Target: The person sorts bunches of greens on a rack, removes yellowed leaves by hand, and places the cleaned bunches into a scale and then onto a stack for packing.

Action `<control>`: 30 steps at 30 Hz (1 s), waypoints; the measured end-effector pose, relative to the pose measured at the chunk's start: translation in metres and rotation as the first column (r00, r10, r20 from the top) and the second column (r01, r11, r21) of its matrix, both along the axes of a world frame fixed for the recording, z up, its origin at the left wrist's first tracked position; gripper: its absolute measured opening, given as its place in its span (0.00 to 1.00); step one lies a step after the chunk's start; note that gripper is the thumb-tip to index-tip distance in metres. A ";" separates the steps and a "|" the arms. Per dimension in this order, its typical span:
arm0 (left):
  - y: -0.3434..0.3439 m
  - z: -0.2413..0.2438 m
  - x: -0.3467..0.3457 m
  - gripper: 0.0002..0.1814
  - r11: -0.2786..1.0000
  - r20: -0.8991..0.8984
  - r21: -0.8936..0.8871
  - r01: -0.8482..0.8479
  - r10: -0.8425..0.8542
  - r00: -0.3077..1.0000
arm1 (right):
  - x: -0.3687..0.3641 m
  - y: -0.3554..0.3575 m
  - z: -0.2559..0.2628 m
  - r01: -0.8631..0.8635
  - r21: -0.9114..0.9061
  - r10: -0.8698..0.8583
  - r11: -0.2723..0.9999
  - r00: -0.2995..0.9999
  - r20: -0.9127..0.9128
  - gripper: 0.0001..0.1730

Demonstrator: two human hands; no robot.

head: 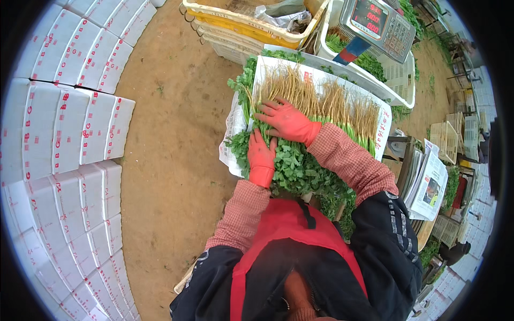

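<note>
Bunches of coriander point(299, 164) lie side by side on a printed paper sheet point(383, 120), leaves towards me and pale brown roots point(293, 86) pointing away. My right hand point(287, 120), in a red rubber glove, rests on the stems at the left end of the row with its fingers spread. Just below it, my left hand point(261, 158), gloved alike, lies on the leaves. Its thumb is apart from the fingers, and stems pass near the gap; whether it grips any is hidden. More coriander point(243, 84) sticks out at the sheet's left edge.
A digital scale display point(377, 26) stands behind the sheet, beside a white plastic crate point(401, 80) holding greens. Stacked crates point(241, 24) are at the back. White boxes point(72, 124) line the left beyond the dirt floor point(172, 132). Folded newspapers point(427, 180) lie at right.
</note>
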State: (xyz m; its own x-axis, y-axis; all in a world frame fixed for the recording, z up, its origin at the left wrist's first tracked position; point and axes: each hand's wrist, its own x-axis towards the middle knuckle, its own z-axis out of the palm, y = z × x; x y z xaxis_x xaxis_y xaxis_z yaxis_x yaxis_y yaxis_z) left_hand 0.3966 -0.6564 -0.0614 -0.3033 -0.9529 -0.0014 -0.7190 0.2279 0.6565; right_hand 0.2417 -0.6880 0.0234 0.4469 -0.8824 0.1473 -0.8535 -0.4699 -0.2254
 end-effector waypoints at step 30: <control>-0.015 0.024 -0.042 0.64 0.992 0.295 0.049 0.120 -0.129 0.947 | -0.031 0.014 0.006 0.645 0.026 -0.578 0.764 0.665 0.474 0.09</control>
State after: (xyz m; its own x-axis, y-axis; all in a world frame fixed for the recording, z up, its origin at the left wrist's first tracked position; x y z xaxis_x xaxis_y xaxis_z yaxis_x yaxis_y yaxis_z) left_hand 0.3543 -0.6714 -0.0374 -0.4010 -0.9057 -0.1377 -0.8495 0.3114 0.4259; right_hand 0.2107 -0.6736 0.0291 -0.3277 -0.8894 0.3187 -0.7856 0.0692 -0.6148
